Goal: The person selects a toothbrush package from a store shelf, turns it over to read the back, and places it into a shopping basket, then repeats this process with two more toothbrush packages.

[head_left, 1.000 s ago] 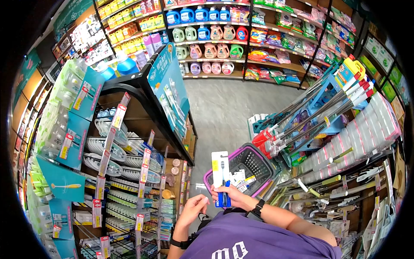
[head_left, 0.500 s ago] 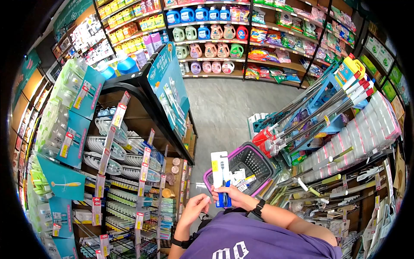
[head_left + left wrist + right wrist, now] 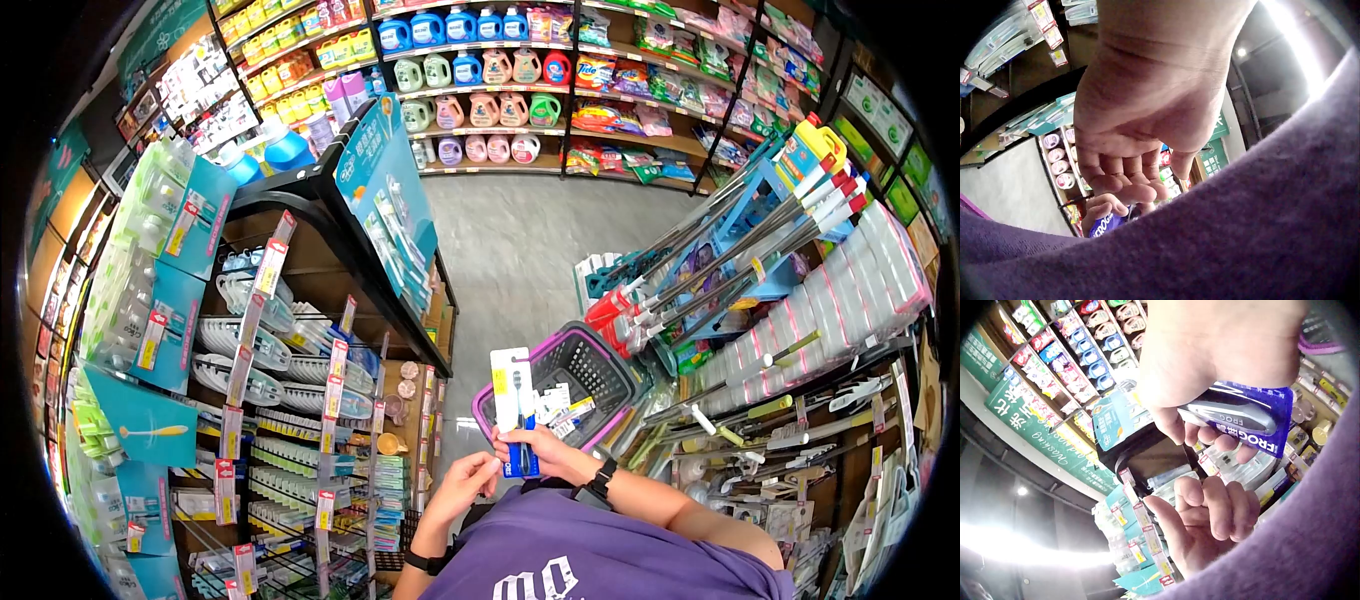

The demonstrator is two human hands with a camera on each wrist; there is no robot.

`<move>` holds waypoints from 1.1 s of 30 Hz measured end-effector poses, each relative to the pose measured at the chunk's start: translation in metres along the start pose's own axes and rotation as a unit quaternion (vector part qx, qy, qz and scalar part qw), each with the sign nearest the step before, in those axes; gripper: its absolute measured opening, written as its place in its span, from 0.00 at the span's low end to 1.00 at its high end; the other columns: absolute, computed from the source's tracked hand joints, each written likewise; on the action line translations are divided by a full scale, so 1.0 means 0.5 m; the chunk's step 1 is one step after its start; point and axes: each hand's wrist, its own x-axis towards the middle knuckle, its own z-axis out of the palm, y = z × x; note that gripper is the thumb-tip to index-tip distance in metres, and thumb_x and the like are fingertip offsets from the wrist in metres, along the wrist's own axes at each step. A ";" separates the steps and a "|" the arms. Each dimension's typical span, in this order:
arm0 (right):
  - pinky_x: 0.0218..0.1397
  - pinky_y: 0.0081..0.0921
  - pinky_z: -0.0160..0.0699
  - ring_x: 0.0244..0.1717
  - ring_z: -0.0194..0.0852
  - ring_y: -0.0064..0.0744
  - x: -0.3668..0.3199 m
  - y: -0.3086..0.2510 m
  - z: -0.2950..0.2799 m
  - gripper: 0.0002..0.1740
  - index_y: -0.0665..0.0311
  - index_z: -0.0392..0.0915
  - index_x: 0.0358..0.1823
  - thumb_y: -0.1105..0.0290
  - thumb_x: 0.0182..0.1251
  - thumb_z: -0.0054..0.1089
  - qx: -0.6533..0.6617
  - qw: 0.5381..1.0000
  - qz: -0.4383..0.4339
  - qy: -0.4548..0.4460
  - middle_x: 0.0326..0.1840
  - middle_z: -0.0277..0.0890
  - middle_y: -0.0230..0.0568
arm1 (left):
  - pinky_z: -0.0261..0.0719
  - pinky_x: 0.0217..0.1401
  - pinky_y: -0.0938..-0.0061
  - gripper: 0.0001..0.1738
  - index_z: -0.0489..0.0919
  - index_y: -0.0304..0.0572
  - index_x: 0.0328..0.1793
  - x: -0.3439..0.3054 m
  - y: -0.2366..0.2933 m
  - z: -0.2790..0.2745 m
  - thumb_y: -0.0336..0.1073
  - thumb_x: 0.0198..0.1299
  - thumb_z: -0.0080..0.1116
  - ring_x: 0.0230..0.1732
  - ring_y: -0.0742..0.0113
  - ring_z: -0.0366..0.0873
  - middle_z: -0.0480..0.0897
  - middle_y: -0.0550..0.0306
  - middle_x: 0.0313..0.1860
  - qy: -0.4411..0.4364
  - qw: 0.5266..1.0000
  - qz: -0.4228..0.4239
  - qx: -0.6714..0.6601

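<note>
One toothbrush pack (image 3: 512, 405), long axis pointing forward (brush head (image 3: 517, 381) outermost), right hand (image 3: 538, 448) gripping, left hand (image 3: 468, 480) loosely curled

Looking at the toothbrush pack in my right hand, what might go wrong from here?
The right grip holds the long blue-and-white toothbrush pack in its lower half, apparently without support from the left grip, so its top might tip. If lowered, it could snag on the dark plastic, purple-rimmed basket or land askew on the white packages inside.
</note>
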 end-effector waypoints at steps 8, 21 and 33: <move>0.35 0.25 0.75 0.31 0.71 0.26 -0.001 0.002 -0.011 0.13 0.66 0.74 0.49 0.69 0.68 0.63 0.010 1.000 -0.002 0.007 0.32 0.72 0.34 | 0.71 0.32 0.80 0.16 0.78 0.36 0.41 0.003 0.003 0.005 0.41 0.77 0.50 0.27 0.77 0.73 0.76 0.64 0.26 -0.009 1.000 -0.001 0.013; 0.34 0.25 0.73 0.31 0.69 0.24 -0.005 0.002 -0.007 0.11 0.66 0.74 0.48 0.70 0.70 0.60 0.005 1.000 -0.006 0.012 0.30 0.70 0.32 | 0.72 0.34 0.80 0.16 0.78 0.37 0.42 0.008 -0.002 0.003 0.42 0.77 0.50 0.28 0.77 0.73 0.76 0.64 0.26 -0.019 1.000 -0.008 0.021; 0.33 0.23 0.73 0.29 0.72 0.24 -0.011 -0.003 -0.001 0.09 0.66 0.75 0.47 0.71 0.71 0.60 -0.034 0.999 -0.016 0.032 0.29 0.71 0.31 | 0.72 0.34 0.80 0.15 0.78 0.39 0.41 0.011 -0.004 0.012 0.41 0.77 0.50 0.28 0.77 0.73 0.76 0.65 0.26 -0.022 0.999 -0.016 0.017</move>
